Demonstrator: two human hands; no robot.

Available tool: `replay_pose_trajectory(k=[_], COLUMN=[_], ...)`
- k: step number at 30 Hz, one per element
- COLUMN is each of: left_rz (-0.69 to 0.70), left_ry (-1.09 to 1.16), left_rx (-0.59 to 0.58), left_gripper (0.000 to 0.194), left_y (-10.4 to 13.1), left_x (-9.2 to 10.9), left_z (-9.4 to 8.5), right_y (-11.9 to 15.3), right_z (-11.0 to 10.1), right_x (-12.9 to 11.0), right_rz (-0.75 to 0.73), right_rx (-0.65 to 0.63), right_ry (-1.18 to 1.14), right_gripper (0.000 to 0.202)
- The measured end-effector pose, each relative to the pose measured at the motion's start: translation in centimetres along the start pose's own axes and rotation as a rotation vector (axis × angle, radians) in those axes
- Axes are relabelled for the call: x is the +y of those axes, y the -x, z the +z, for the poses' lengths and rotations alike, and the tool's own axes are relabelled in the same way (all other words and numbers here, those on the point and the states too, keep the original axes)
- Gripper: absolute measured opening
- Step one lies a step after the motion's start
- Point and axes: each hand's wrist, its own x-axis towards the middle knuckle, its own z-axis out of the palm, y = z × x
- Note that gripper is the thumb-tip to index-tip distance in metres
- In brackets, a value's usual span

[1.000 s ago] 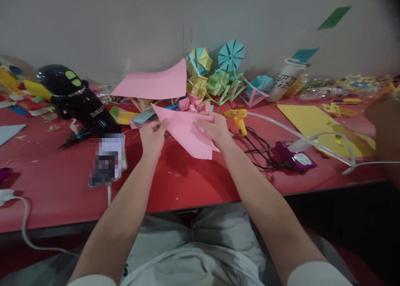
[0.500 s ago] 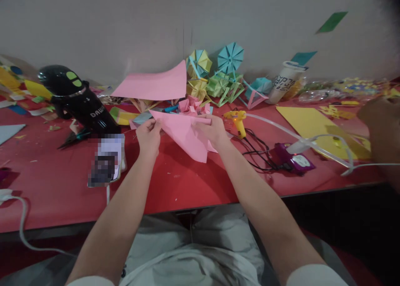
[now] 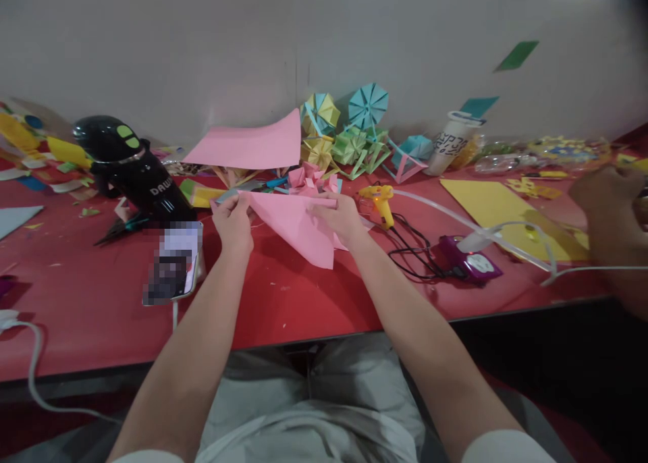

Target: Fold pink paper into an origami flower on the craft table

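A pink paper sheet (image 3: 298, 230), folded or partly rolled along its top edge, is held above the red table (image 3: 304, 314). My left hand (image 3: 233, 221) pinches its upper left corner. At the right end of the top edge, my right hand (image 3: 340, 214) grips the paper between thumb and fingers. Just behind the sheet lie small folded pink pieces (image 3: 306, 177). A yellow glue gun (image 3: 379, 203) with a lit orange light rests to the right of my right hand.
A phone (image 3: 175, 260) and a black bottle (image 3: 142, 173) stand left. Paper umbrellas (image 3: 368, 105) and a large pink sheet (image 3: 248, 146) are at the back. Right are a purple power socket (image 3: 470, 257), cables, yellow paper (image 3: 516, 220) and another person's hand (image 3: 610, 200).
My left hand has shifted slightly left and down with the paper corner. The view has tilted up a little, and the other person's hand at the right shows more.
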Motion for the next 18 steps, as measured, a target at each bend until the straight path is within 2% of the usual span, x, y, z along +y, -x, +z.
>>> replay_pose_trajectory(k=[2,7,13,18], left_rz=[0.044,-0.011,-0.049,-0.047], left_ry=[0.006,0.092,0.118,0.111], left_rx=[0.032,0.086,0.061,0.088], left_gripper=[0.011,0.018,0.016,0.018], left_y=[0.0,-0.1,0.0,0.0], left_x=[0.0,0.2,0.8,1.0], left_z=[0.1,0.2,0.2,0.3], right_y=[0.0,0.0,0.2,0.3], right_z=[0.1,0.5,0.6,0.5], right_x=[0.0,-0.1,-0.4,-0.5], right_rz=[0.008,-0.010,-0.008,0.005], right_rx=[-0.010,0.009,0.019,0.037], right_ry=[0.014,0.008,0.046,0.059], right_gripper=[0.028,0.029,0.029,0.030])
